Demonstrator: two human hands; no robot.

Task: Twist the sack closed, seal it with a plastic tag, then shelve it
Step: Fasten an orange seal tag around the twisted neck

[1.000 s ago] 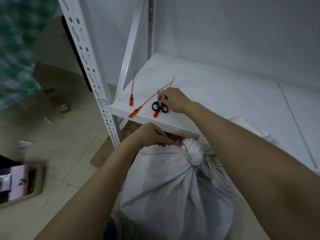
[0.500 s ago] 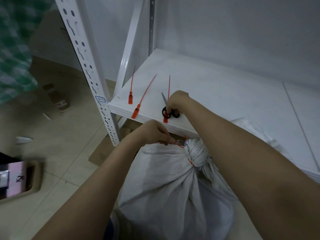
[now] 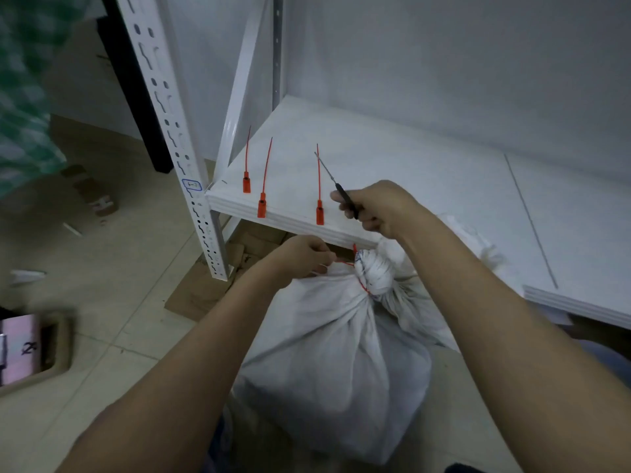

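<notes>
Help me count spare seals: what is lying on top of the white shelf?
Three red plastic tags lie along the front edge of the shelf. The right hand holds scissors above it; the board under that hand and forearm is hidden.

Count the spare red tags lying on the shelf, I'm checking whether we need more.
3 tags: one near the shelf's left corner, one just right of it at the front edge, one further right beside the scissors. A fourth is already round the sack's neck.
</notes>
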